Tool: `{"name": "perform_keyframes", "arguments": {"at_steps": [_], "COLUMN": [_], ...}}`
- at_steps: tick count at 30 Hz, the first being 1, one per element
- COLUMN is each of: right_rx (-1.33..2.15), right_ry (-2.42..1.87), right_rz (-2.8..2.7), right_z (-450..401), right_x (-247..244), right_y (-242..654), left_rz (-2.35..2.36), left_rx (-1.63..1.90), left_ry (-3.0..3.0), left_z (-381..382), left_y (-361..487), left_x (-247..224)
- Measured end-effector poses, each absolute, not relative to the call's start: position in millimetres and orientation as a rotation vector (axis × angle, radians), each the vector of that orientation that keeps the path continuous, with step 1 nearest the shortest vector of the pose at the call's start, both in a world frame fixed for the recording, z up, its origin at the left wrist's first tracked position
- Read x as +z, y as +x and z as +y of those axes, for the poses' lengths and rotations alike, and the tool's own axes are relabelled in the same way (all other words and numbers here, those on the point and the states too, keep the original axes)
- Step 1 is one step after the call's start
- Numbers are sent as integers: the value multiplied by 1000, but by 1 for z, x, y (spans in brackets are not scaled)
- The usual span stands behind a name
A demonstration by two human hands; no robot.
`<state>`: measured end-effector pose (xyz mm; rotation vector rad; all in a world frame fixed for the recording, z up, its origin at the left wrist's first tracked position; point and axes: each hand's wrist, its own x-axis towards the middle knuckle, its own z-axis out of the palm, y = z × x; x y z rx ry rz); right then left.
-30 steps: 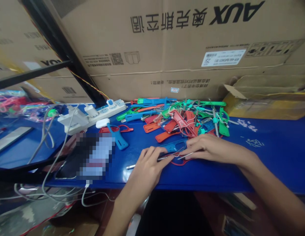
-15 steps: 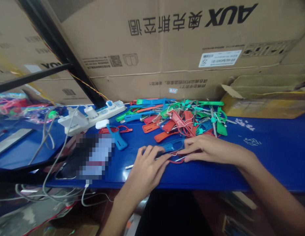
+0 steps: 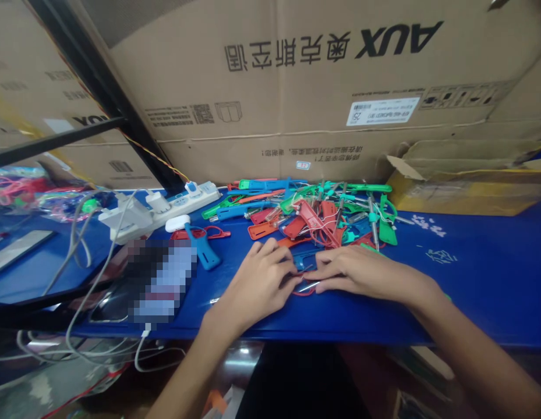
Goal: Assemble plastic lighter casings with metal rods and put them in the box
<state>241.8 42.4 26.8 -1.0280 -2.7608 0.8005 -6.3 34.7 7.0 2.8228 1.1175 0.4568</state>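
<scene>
Left hand (image 3: 255,285), right hand (image 3: 366,273) curled over blue plastic piece (image 3: 306,262), thin metal pin (image 3: 308,286); grip unclear; slip risked if loosened.

The phone (image 3: 161,282) is blurry. The left hand (image 3: 257,285) and right hand (image 3: 361,276) cover most of the blue piece (image 3: 304,262). The right arm (image 3: 480,349) runs off the edge.

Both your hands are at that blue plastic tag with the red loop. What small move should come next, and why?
I'd probably lift the right hand slightly. Its fingers and the left hand nearly meet over the blue plastic tag, hiding how the thin metal pin and red loop sit, so checking that first seems wise.
</scene>
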Motion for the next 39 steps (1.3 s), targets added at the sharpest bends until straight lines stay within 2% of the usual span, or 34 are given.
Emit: {"name": "perform_keyframes", "arguments": {"at_steps": [10, 20, 29, 39], "right_rx": [692, 845, 876, 874], "right_ry": [-1089, -1111, -1146, -1145], "right_rz": [-2800, -2700, -2658, -2654], "right_z": [41, 42, 42, 41], "right_x": [27, 26, 26, 27], "right_y": [238, 232, 229, 230], "left_rz": [1283, 1444, 1313, 1256], "left_rx": [618, 659, 872, 915], "left_ry": [2667, 2534, 2679, 2767], "left_z": [26, 20, 2, 2], "left_y": [-1, 5, -19, -23], "left_x": [-7, -12, -14, -18]}}
